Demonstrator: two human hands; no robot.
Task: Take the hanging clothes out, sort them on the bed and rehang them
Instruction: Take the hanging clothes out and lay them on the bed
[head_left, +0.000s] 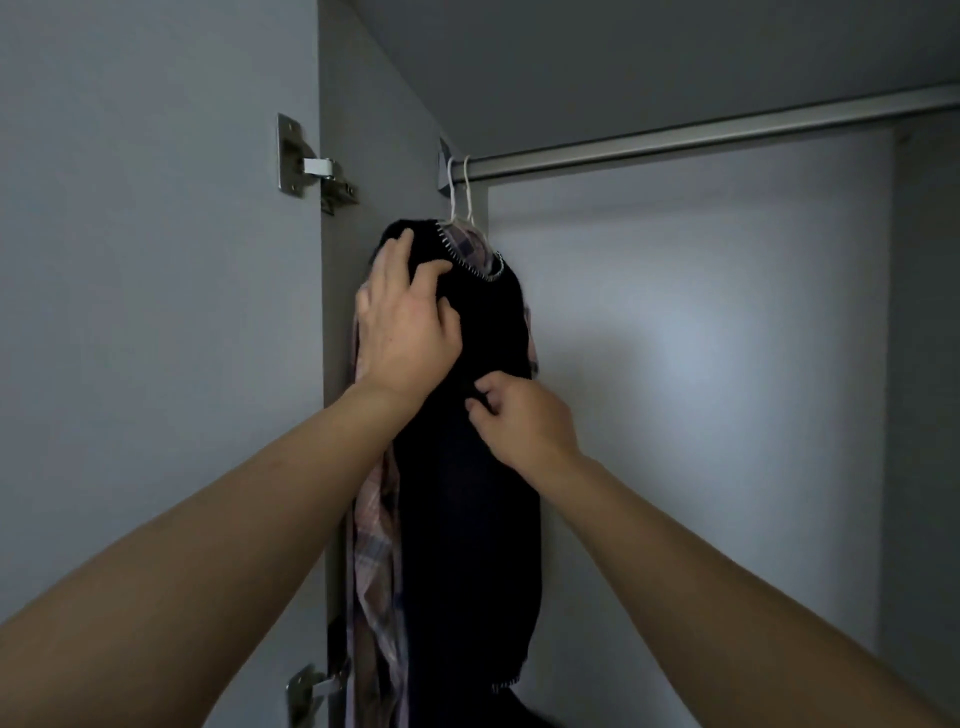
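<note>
A black knit garment (467, 545) with white stitched trim hangs on a white hanger (467, 192) at the left end of the metal wardrobe rail (701, 130). Behind it hangs a pink plaid shirt (374, 545) on a second white hanger. My left hand (405, 322) lies with fingers spread on the black garment's left shoulder. Lower down, my right hand (519, 415) pinches the black fabric at chest height between thumb and fingers.
The open wardrobe door (156, 312) stands at the left, with metal hinges (311, 161) at top and bottom. The rail to the right of the two hangers is bare. The grey back wall (701, 364) and side panel (924, 364) enclose the space.
</note>
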